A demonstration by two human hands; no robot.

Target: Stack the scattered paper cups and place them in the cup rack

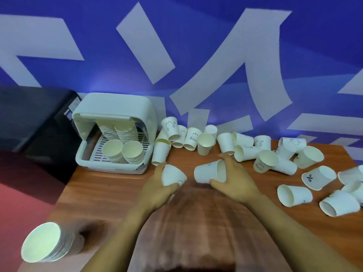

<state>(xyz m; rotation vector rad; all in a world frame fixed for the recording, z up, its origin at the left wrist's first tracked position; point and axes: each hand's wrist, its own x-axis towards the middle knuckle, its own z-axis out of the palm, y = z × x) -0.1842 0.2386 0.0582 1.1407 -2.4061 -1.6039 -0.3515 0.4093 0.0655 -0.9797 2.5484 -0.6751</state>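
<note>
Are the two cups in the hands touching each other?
Apart. The head view shows bare table between the left cup and the right cup.

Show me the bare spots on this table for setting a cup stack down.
Bare wood lies in front of the cup rack, left of the left hand, and along the near edge right of the right arm. The back and right of the table are crowded with loose cups.

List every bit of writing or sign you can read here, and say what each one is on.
"Hi": cup with a rabbit drawing, next to the cup rack.
"Bear": cup in the back row.
"Hi": cup further right.
"Bear": leaning cup.
"%": tipped cup on the right.
"Hi", likely: cup in the right hand.
Other cup markings and the wall's large white shapes: unreadable.
</note>
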